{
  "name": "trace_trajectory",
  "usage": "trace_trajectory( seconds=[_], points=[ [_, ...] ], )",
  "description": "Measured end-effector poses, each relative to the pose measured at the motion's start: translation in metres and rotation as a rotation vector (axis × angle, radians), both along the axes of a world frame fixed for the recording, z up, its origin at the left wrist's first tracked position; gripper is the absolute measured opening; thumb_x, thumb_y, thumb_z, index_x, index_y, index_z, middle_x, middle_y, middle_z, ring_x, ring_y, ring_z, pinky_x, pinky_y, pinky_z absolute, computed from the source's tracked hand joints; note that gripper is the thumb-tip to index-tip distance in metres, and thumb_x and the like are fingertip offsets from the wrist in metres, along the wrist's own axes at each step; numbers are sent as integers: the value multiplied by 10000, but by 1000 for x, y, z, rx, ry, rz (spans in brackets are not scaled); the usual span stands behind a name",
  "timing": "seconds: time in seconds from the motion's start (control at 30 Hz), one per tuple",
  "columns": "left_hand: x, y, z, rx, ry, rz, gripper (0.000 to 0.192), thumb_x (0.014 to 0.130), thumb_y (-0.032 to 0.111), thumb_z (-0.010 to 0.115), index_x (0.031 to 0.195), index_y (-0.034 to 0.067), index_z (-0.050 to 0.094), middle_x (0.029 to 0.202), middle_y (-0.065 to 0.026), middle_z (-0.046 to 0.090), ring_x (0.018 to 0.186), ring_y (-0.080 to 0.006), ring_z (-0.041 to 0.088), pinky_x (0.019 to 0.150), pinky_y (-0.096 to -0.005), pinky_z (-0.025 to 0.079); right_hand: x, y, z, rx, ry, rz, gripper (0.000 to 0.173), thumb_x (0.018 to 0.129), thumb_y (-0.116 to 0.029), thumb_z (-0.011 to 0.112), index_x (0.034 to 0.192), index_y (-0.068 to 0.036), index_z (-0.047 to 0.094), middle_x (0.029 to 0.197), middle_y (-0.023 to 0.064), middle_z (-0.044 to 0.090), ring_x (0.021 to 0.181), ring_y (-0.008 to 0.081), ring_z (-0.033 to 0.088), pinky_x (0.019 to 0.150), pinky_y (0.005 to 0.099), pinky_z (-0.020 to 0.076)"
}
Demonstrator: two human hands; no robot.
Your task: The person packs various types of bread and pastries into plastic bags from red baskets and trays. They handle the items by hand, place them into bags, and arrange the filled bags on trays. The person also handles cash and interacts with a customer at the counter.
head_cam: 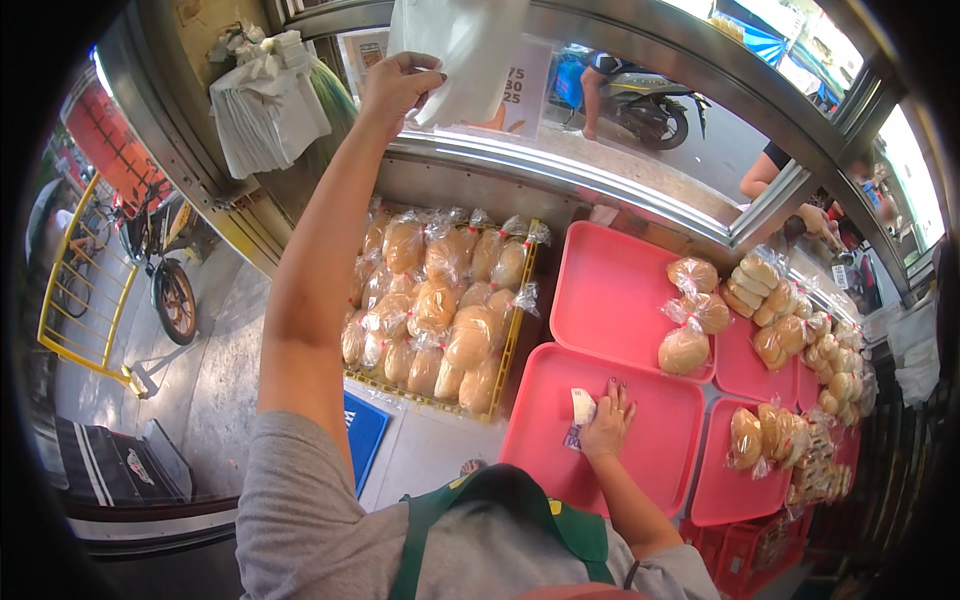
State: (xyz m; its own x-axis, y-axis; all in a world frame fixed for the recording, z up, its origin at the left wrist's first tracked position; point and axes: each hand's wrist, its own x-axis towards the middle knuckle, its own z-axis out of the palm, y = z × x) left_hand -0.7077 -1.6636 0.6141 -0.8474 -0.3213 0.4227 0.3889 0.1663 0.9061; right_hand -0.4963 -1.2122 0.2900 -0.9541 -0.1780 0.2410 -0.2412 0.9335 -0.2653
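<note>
My left hand (401,90) is raised at the window, thumb and fingers pinched at the edge of a white plastic bag (457,60). My right hand (609,424) rests on a bare pink tray (652,465), with a folded banknote (583,406) held at its palm side; part of the note is hidden under the hand. Behind that tray lies another pink tray (607,285) with bagged bread rolls (684,349) along its right side. A yellow crate (517,330) full of bagged bread (471,337) stands left of the trays.
A bundle of white plastic bags (262,112) hangs at the upper left. More pink trays (712,495) with bagged bread stand at right, above red crates (757,555). A metal window frame (675,45) runs across the front. Outside, a person's arm (761,176) and a motorcycle (645,105) show.
</note>
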Motion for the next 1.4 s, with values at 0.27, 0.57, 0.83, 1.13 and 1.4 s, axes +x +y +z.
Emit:
trace_trajectory(
  seconds=[0.27, 0.57, 0.83, 1.13, 1.4],
  points=[
    [-14, -12, 2, 238, 79, 68, 191, 710, 57, 776, 822, -16, 641, 649, -34, 591, 530, -82, 507, 461, -209, 374, -1, -3, 5, -6, -16, 0, 126, 843, -146, 531, 892, -42, 481, 1449, 152, 396, 1379, 368, 297, 1115, 596, 151],
    [-8, -13, -1, -479, -44, 499, 234, 748, 238, 770, 803, 26, 687, 707, -42, 651, 625, -140, 582, 603, -286, 462, -3, -2, 0, 19, -5, 1, 128, 836, -136, 528, 901, -33, 488, 1449, 154, 394, 1382, 364, 289, 1115, 597, 148],
    [69, 93, -99, -999, -269, -165, 117, 791, 140, 626, 849, 38, 627, 845, -178, 662, 833, -339, 641, 726, -429, 494, -1, 0, -3, 7, -5, -10, 147, 800, -115, 559, 906, -41, 489, 1447, 144, 400, 1393, 350, 276, 1124, 588, 138],
    [198, 139, -218, -301, -345, 17, 92, 716, 33, 626, 701, 13, 537, 643, -27, 522, 655, -103, 475, 596, -280, 420, 1, 6, 4, -260, -4, 2, 203, 772, -131, 638, 937, -57, 544, 1321, 128, 538, 1332, 348, 383, 1128, 560, 148],
    [237, 286, -187, -225, -201, -243, 224, 805, -81, 498, 993, 32, 543, 888, -64, 574, 797, -107, 555, 694, -218, 445, 56, 86, 60, -2120, -224, -168, 223, 798, 146, 468, 940, -26, 479, 954, 178, 647, 837, 285, 687, 703, 379, 590]
  ],
)
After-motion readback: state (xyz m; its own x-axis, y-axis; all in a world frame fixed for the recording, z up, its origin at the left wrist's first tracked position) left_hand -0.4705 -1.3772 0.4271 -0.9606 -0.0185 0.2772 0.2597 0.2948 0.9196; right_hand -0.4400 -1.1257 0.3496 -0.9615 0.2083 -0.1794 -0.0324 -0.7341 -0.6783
